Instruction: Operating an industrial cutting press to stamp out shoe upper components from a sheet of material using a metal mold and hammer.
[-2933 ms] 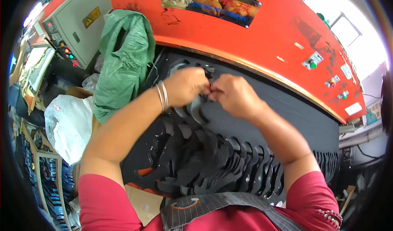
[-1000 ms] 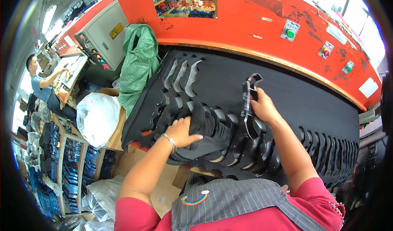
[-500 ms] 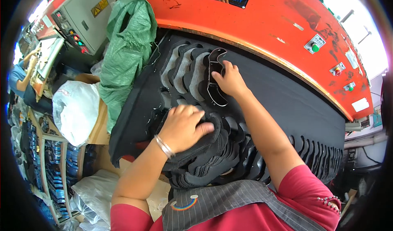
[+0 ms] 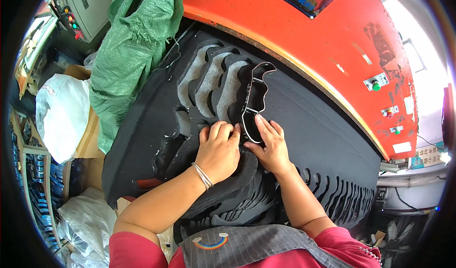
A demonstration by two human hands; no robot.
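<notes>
A curved metal cutting die (image 4: 257, 96) with thin walls and crossbars stands on a thick black foam sheet (image 4: 142, 116). My right hand (image 4: 271, 149) is closed on its near end, with the thumb on the near side and the fingers along the right wall. Just left of that, my left hand (image 4: 219, 149) is closed, its bent fingers pointing down at the foam; what they grip is hidden beneath them. Wavy cut-out holes (image 4: 212, 85) lie left of the die, showing grey underneath. Close to my body, a pile of black foam pieces (image 4: 237, 196) rests under my forearms.
A red machine (image 4: 304, 44) with push buttons (image 4: 376, 85) borders the far side of the sheet. More wavy cut-outs (image 4: 342, 196) run along the near right edge. A green woven sack (image 4: 135, 63) and a white bag (image 4: 61, 116) stand on the left, above a shelf (image 4: 40, 173).
My right hand has moved from the die's upper part to its near end. The left hand has come forward from the foam pile beside it, and its fingers have curled. The view has shifted.
</notes>
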